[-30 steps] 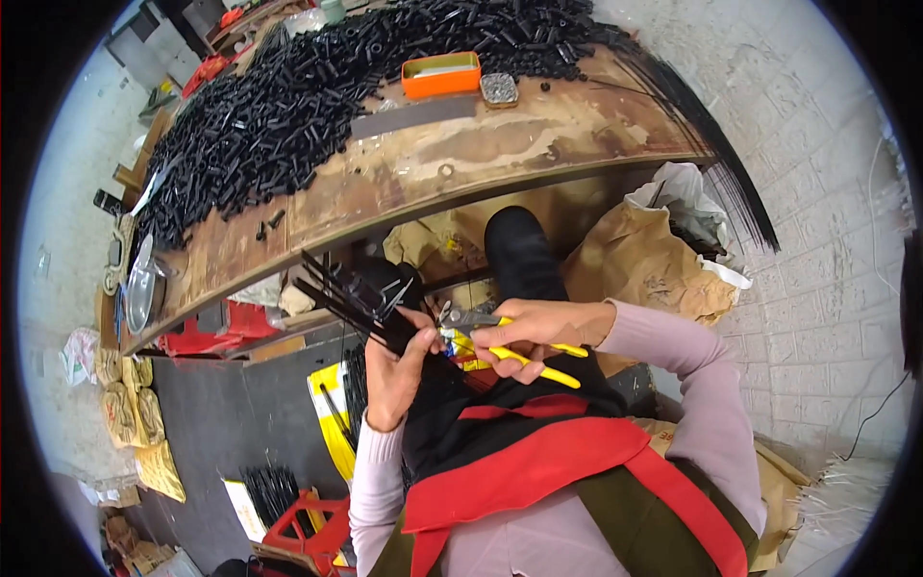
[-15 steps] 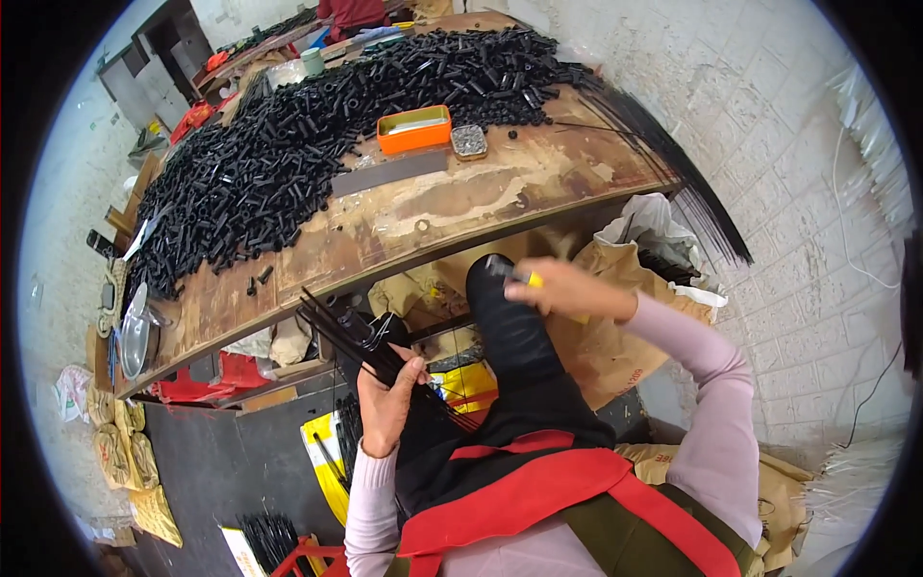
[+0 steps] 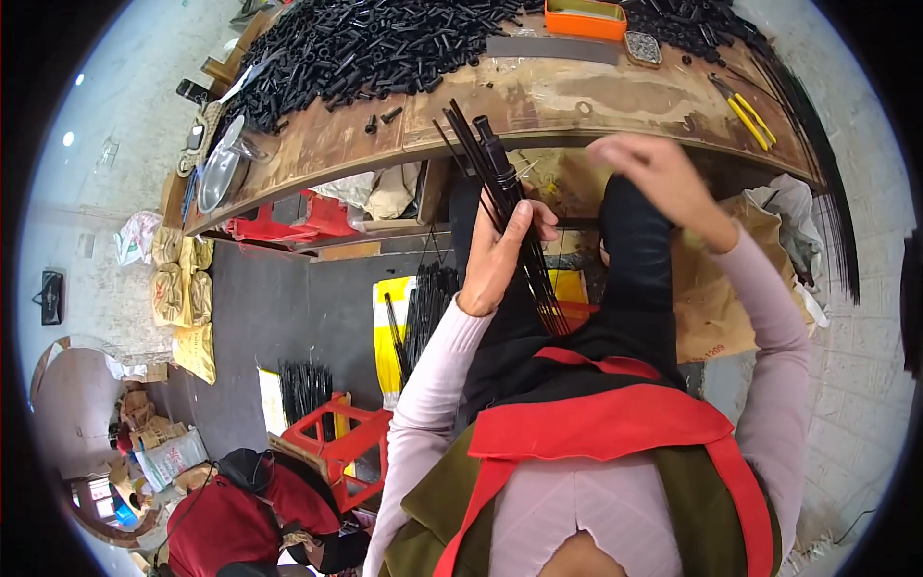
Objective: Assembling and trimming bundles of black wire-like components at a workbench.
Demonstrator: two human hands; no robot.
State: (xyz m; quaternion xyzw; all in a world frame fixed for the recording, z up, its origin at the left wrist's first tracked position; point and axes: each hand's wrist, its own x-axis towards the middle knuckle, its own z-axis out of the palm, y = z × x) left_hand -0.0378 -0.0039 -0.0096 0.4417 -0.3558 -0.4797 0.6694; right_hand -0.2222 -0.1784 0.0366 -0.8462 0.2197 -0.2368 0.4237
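Observation:
My left hand is wrapped around a bundle of thin black rods that look like umbrella ribs. At the bundle's upper end a black ridged tube sticks out among the rods, with a light strand of wire around it. The bundle slants over my lap. My right hand is raised over my right knee, slightly blurred, its fingers stretched out and holding nothing. On the bench to its right lie pliers with yellow handles, apart from the hand.
A wooden bench carries a heap of black tube pieces, an orange tray, a small box of metal bits and a metal bowl. Long black rods overhang its right end. A red stool and another person are at lower left.
The yellow-handled pliers have gone from my right hand to the bench. My right hand is now empty and higher. The view has turned, and my left hand still holds the rods.

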